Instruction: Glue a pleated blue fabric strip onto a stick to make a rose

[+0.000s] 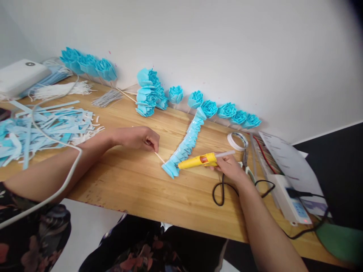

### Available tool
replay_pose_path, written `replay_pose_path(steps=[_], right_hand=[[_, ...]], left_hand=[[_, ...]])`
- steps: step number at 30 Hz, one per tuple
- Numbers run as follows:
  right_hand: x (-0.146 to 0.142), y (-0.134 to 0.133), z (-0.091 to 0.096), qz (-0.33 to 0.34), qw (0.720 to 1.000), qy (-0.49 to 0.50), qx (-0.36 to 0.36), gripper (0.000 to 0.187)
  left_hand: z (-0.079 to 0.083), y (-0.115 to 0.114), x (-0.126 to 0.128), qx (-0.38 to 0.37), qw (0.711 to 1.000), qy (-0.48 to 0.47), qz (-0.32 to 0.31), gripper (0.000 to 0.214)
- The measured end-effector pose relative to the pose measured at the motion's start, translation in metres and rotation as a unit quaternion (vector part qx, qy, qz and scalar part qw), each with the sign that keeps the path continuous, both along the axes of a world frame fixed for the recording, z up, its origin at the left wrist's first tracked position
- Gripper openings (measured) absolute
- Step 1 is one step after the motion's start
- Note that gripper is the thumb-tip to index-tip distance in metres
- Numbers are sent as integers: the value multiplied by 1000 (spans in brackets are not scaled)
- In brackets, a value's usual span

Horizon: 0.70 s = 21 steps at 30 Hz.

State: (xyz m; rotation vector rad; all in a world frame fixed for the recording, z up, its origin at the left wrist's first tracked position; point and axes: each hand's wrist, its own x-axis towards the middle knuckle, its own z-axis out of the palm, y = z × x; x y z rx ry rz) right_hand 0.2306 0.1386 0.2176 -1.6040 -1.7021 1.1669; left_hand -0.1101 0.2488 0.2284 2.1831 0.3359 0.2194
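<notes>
The left hand (138,139) is curling closed, its thumb and finger pinching a thin stick (159,157) whose lower tip is meeting the near end of a row of blue petals (188,139). The right hand (228,166) is gripping a yellow glue gun (194,161), its nozzle pointing at that same end; whether it is touching, I cannot tell. The petals are lying overlapped on the wooden table (127,181), running back toward blue flowers (210,108) along the wall. The sheet (292,162) at right is carrying print too blurred to read, and the power box (292,200) is showing a red light.
</notes>
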Motion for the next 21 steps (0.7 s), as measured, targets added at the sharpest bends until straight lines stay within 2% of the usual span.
replay_pose_path(steps=[4,10,17,21], right_hand=[[4,0,-1,-6,1000,6,1,27],[18,0,-7,-87,995,39,11,31],[17,1,-5,-101,993,49,24,33],[18,2,-6,-76,996,37,28,39]], left_hand=[[1,0,0,2,1000,6,1,12],[-1,0,-1,15,1000,13,-8,13],[-1,1,-1,24,1000,18,-9,14],[-2,1,-1,23,1000,13,-6,14]])
